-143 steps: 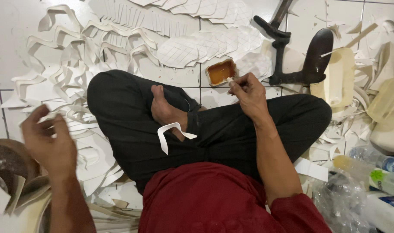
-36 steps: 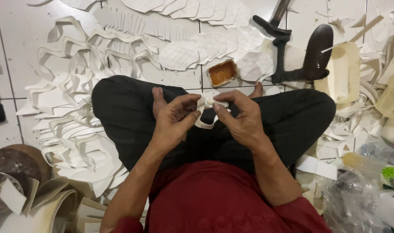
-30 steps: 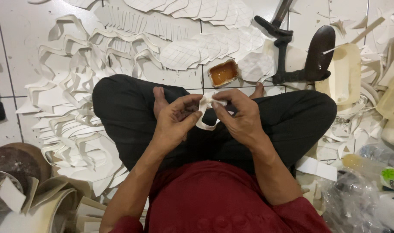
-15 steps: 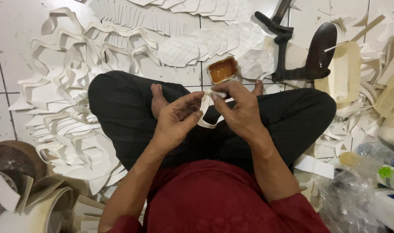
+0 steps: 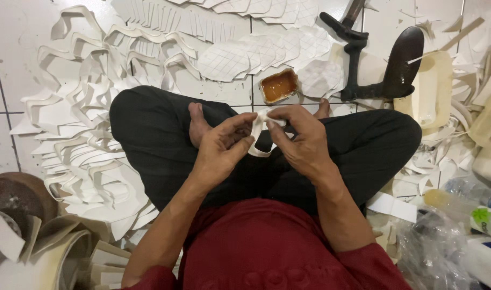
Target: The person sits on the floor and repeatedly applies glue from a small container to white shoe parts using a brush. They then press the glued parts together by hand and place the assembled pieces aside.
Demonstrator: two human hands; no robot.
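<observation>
The white strap piece pinched between the left hand and the right hand is looking like thin, matt, flexible sheet, leather-like or synthetic. Beyond it, the small tray is holding a glossy amber liquid. Right of the tray, the black iron stand is showing a dark, dull metal finish. Left of the tray, cut white pieces are lying matt on glossy white floor tiles.
</observation>
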